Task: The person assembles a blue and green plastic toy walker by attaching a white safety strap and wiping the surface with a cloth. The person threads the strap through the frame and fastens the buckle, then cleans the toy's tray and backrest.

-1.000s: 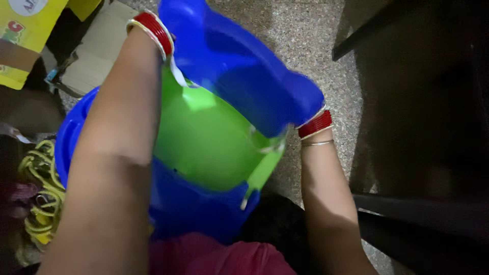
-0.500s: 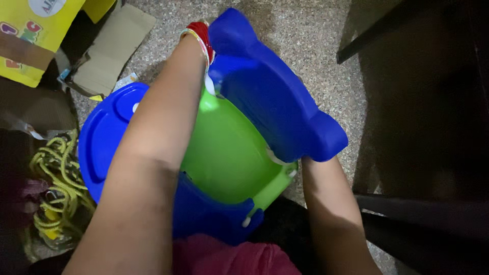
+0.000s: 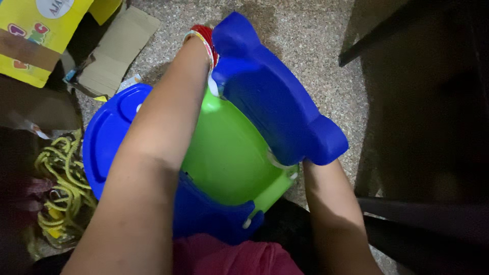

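Observation:
A plastic seat fills the middle of the view, with a green shell [image 3: 229,153] set in a blue base [image 3: 204,216]. Over it tilts a big blue moulded panel [image 3: 275,102]. My left hand [image 3: 206,40] reaches behind the panel's upper left edge; only the wrist with red bangles shows. My right hand [image 3: 311,165] is tucked under the panel's lower right corner, its fingers hidden. Both hands appear to grip the panel. A blue tray part [image 3: 109,132] sticks out to the left of my left arm.
Yellow rope [image 3: 61,188] lies coiled on the floor at the left. A flat cardboard piece [image 3: 114,53] and a yellow printed box [image 3: 35,30] sit at the upper left. Dark furniture [image 3: 428,102] stands along the right. The floor [image 3: 316,35] is speckled stone.
The blue panel has swung right and lower, now covering my right wrist's bangles. My left arm has shifted right with it, uncovering more of the blue tray.

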